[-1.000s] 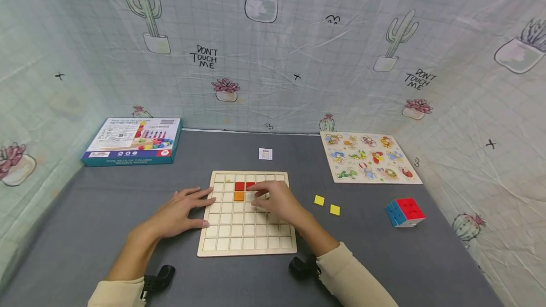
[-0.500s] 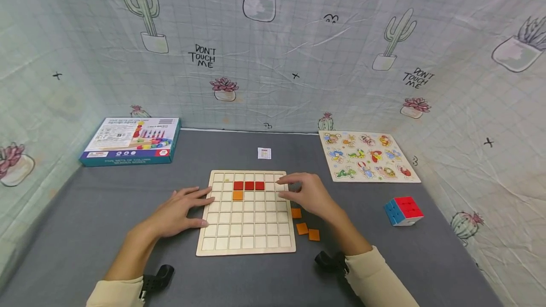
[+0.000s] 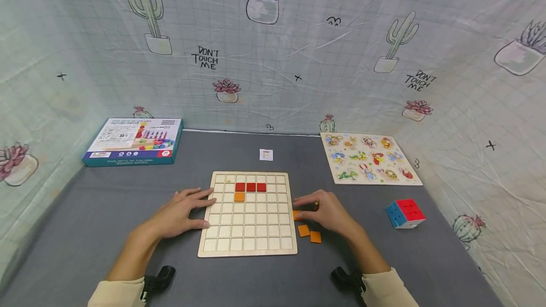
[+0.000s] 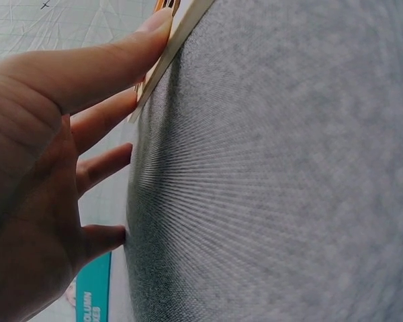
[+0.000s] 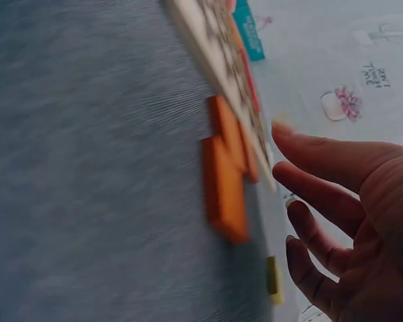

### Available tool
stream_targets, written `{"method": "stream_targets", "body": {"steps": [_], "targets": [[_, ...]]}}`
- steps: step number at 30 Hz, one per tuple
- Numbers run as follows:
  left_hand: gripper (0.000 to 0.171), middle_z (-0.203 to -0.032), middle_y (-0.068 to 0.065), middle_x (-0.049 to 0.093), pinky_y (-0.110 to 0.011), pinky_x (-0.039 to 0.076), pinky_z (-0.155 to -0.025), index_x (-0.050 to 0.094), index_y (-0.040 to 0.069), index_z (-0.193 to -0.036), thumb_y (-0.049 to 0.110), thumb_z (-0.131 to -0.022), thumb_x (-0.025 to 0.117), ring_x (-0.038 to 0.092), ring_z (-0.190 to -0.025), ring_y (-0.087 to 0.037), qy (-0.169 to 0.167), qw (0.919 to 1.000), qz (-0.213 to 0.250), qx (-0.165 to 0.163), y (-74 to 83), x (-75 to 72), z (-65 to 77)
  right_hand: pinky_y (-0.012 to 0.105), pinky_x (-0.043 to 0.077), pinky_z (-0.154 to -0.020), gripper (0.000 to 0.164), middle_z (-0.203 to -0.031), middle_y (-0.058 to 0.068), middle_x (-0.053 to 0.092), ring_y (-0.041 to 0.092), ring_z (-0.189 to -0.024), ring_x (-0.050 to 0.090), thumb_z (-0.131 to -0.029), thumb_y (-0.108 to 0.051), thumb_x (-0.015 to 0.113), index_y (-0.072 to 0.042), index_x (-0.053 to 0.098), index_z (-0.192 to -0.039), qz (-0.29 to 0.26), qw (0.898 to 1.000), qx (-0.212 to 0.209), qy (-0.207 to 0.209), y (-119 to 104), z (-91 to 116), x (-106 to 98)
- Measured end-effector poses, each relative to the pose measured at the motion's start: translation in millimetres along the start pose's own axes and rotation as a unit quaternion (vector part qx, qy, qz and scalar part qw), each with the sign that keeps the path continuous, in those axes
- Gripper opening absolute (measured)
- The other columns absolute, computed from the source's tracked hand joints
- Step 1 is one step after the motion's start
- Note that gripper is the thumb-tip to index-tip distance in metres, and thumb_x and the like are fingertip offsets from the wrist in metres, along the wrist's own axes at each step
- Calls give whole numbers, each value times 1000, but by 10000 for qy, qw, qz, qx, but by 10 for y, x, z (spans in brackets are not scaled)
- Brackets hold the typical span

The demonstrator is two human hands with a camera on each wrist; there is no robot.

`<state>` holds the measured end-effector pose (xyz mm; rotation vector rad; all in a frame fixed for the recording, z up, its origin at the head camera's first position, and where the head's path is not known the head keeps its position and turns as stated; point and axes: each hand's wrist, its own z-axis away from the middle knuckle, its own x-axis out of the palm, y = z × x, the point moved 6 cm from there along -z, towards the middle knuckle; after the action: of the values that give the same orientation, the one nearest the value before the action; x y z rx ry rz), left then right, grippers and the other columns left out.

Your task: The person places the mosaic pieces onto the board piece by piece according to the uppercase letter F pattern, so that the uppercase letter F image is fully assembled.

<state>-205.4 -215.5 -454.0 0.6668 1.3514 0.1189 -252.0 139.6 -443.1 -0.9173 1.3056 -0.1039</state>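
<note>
A pale wooden grid board (image 3: 243, 229) lies on the grey table. In its upper part are three red tiles (image 3: 250, 187) in a row, with one orange tile (image 3: 240, 196) below the leftmost. My left hand (image 3: 181, 212) rests spread at the board's left edge, its thumb (image 4: 144, 43) touching the rim in the left wrist view. Just off the right edge is my right hand (image 3: 326, 210), thumb and index finger apart over a loose orange tile (image 3: 296, 215). Nothing is held in its relaxed fingers (image 5: 322, 194). Nearby lie two more orange tiles (image 3: 315, 237); a yellow tile (image 5: 275, 280) is partly visible beyond.
A red, blue and white puzzle cube (image 3: 405, 213) sits to the right. Behind it lies an insect picture board (image 3: 370, 158). At the back left is a boxed bead set (image 3: 134, 141), and a small white printed card (image 3: 266, 155) lies behind the grid board.
My right hand has left the grid and moved right, then down toward the loose orange tiles. All three red tiles now show uncovered. The left hand stays in place.
</note>
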Motion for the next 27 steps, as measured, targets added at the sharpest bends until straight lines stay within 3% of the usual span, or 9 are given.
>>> {"method": "stream_targets", "body": {"steps": [6, 15, 22, 27], "targets": [[67, -161, -11, 45, -83, 12, -114, 60, 13, -144, 42, -86, 79, 34, -149, -47, -9, 10000, -6, -10, 1, -2, -3, 41, 58, -93, 27, -120, -2, 78, 22, -110, 70, -85, -22, 84, -20, 81, -112, 176, 9998, -16, 4, 72, 62, 82], [67, -162, -9, 45, -82, 12, -115, 60, 15, -144, 43, -86, 78, 33, -150, -46, -45, 9999, -53, -79, -10, 7, -10, 20, 49, -75, 25, -115, -3, 79, 14, -93, 65, -82, -18, 86, -18, 83, -107, 254, 9995, 145, 148, 99, 74, 121], [66, -162, -9, 45, -82, 12, -115, 60, 15, -144, 42, -86, 79, 34, -150, -46, -23, 10000, -28, -58, -5, 8, -6, 19, 49, -72, 22, -112, -1, 80, 13, -88, 65, -82, -19, 85, -17, 83, -104, 161, 9996, 130, 213, 105, 80, 115], [66, -161, -11, 46, -82, 12, -115, 61, 14, -143, 41, -86, 79, 34, -149, -47, -3, 10000, -19, -56, -3, 5, 0, 28, 58, -84, 21, -109, -3, 81, 17, -98, 72, -84, -20, 84, -19, 83, -104, 165, 9997, 139, 107, 78, 56, 88]]}}
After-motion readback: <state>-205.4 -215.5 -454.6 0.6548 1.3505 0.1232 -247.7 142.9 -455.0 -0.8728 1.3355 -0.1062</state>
